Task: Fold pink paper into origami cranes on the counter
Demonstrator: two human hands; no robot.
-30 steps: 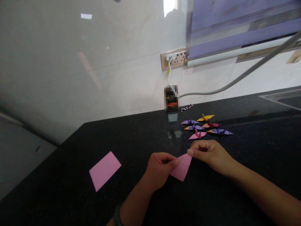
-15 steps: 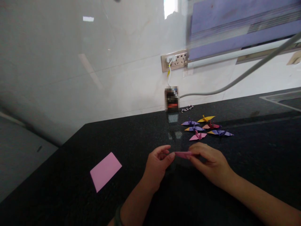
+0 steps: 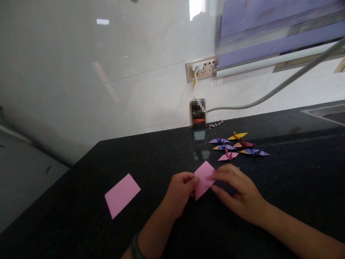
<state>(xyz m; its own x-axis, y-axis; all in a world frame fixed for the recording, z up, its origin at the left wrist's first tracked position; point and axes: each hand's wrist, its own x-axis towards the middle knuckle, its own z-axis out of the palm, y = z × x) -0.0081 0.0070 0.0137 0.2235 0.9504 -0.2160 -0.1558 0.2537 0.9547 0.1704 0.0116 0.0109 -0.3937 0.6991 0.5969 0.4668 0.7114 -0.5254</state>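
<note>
A folded pink paper piece (image 3: 204,178) is held above the black counter (image 3: 283,180) between both hands. My left hand (image 3: 180,192) pinches its left edge with fingers curled. On the paper's right side my right hand (image 3: 237,192) grips it, fingers partly extended. A second pink sheet (image 3: 122,194) lies flat on the counter to the left, untouched. Several finished paper cranes (image 3: 237,146) in purple, yellow, pink and red sit just beyond my right hand.
A small dark object (image 3: 198,112) stands against the white wall at the counter's back, with a cable running up to a socket strip (image 3: 201,67). A grey hose (image 3: 269,93) crosses the wall. The counter's left edge drops off diagonally.
The pink paper was turned: from hanging below the fingers, to edge-on, to now tilted up with its face showing. Both hands shifted slightly downward.
</note>
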